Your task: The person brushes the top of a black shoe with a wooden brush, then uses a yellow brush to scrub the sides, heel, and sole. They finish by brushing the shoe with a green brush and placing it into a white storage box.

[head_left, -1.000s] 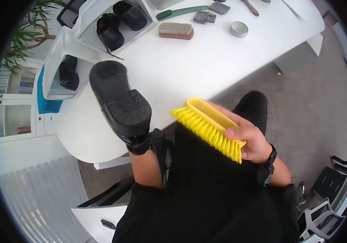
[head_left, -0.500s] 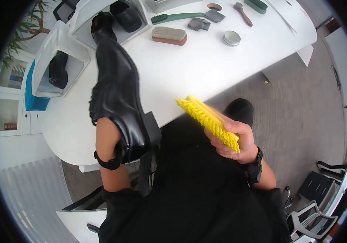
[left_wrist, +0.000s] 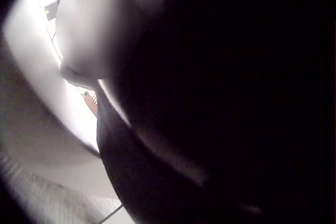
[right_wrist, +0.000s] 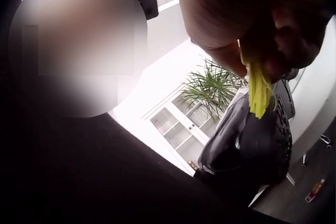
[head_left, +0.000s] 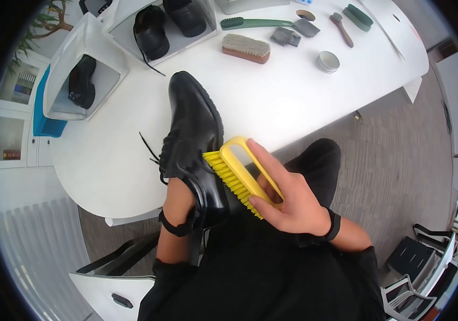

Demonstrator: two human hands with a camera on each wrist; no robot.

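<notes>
A black lace-up shoe (head_left: 189,115) is worn over my left hand (head_left: 180,193), with its toe pointing away over the white table. Only the wrist end shows; the shoe hides the fingers. My right hand (head_left: 298,206) grips a yellow brush (head_left: 239,168) by its looped handle. The yellow bristles lie against the shoe's side near the heel in the head view. In the right wrist view, the bristles (right_wrist: 259,92) stick out below the fingers beside the shoe (right_wrist: 247,140). The left wrist view is mostly dark.
Boxes with black shoes (head_left: 153,33) (head_left: 82,83) stand at the table's back left. Across the back of the table (head_left: 282,99) are a bristle brush (head_left: 246,48), a long green brush (head_left: 256,23), grey cloths (head_left: 285,37), a round tin (head_left: 328,61) and small brushes.
The shoe on my left hand has turned from sole up, through its side, to upper showing. My right hand has brought the yellow brush leftward to the shoe.
</notes>
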